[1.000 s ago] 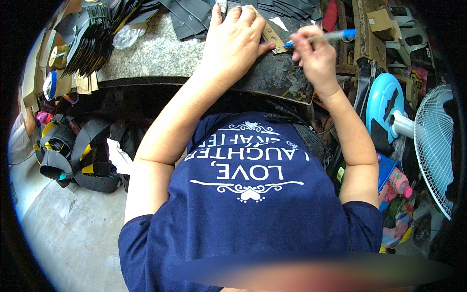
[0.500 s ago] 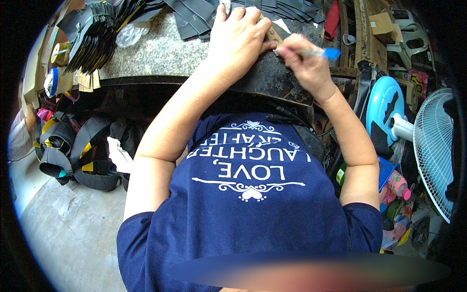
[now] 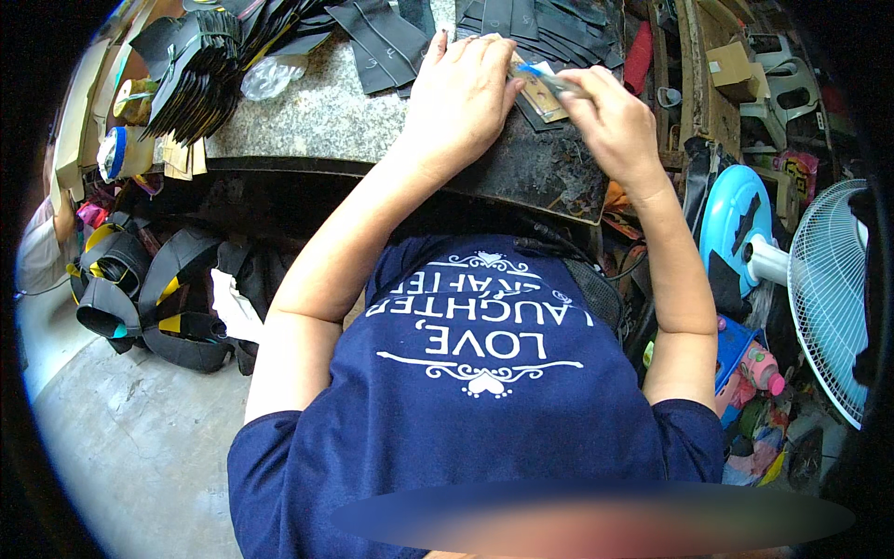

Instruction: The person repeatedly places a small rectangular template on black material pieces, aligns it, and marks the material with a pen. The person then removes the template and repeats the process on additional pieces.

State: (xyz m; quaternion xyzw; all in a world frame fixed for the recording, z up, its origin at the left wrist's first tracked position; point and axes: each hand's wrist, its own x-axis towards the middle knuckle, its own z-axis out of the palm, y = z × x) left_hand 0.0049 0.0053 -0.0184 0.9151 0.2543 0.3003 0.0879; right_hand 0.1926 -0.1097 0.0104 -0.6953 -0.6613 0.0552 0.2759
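Note:
My left hand (image 3: 466,93) lies on the worktable with its fingers stretched out, its thumb beside a tan, flat template (image 3: 543,101). Under the template is a black sheet piece (image 3: 538,120), its edge showing along the near side. My right hand (image 3: 612,119) is closed round a slim pen (image 3: 559,85), whose blue end points left over the template. Whether the pen touches the template I cannot tell. Flat black pieces (image 3: 377,45) with pale marks lie just beyond my left hand.
More black pieces (image 3: 559,33) cover the table's far side. At the left are a bundled black stack (image 3: 191,79), a clear plastic bag (image 3: 273,76) and a blue-lidded jar (image 3: 114,154). A fan (image 3: 829,298) stands right; black-and-yellow curved pieces (image 3: 177,289) lie on the floor.
My right hand has moved slightly right, away from my left hand. The pen's blue end, pointing right before, now points left. More of the template shows.

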